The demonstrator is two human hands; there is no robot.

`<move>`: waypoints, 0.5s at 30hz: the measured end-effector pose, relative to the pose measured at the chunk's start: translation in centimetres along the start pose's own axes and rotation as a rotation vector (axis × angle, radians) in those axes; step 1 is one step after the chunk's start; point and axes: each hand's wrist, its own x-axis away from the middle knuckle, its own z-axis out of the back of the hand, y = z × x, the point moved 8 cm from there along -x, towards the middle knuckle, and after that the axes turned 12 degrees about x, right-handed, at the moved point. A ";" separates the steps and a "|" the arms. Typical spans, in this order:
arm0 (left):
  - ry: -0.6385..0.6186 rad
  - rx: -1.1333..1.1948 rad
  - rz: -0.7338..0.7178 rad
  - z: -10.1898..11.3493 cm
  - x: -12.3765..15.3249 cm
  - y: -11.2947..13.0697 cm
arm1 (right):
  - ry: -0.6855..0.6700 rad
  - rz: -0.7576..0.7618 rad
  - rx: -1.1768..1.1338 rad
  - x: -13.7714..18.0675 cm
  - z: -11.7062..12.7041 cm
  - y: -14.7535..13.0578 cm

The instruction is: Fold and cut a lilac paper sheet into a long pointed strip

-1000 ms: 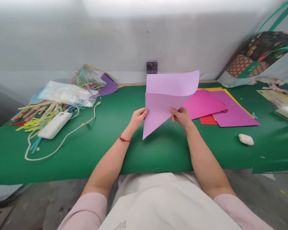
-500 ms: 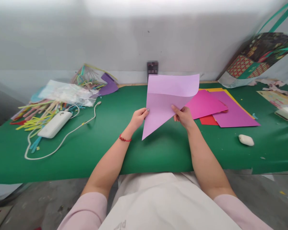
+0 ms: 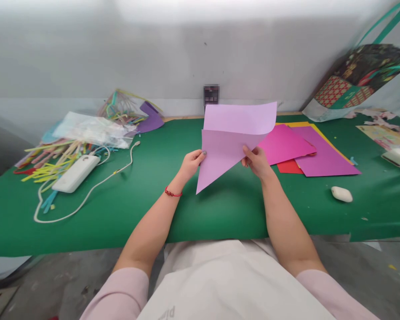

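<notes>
A sheet of lilac paper (image 3: 223, 149) is held up above the green table, folded over so that a pointed corner hangs toward me. My left hand (image 3: 192, 163) pinches its left edge between thumb and fingers. On the slanted lower right edge, my right hand (image 3: 256, 161) grips the paper with the thumb on top. The far part of the sheet stands up as a paler flap behind the fold. Just right of my right hand lies a bright pink sheet (image 3: 286, 144), partly hidden by the lilac one.
Purple sheets (image 3: 326, 153) and a red sheet (image 3: 289, 167) lie to the right, near a white case (image 3: 342, 194). At left are a white power bank (image 3: 76, 173) with its cable and a heap of pipe cleaners (image 3: 66, 151). A patterned bag (image 3: 356, 84) stands at back right.
The lilac sheet's folded part has shifted slightly to the left against the flap behind it. My right thumb sits a little farther right on the paper; both hands keep their grip.
</notes>
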 end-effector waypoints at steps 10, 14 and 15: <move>-0.013 0.008 0.000 -0.2 0.0 0.0 | 0.019 0.000 0.052 -0.3 0.5 0.4; -0.013 -0.001 0.012 -0.2 0.0 -0.1 | 0.027 -0.041 0.034 -0.3 0.5 0.5; -0.012 -0.002 0.012 -0.2 -0.1 -0.1 | 0.020 -0.043 0.026 -0.2 0.4 0.5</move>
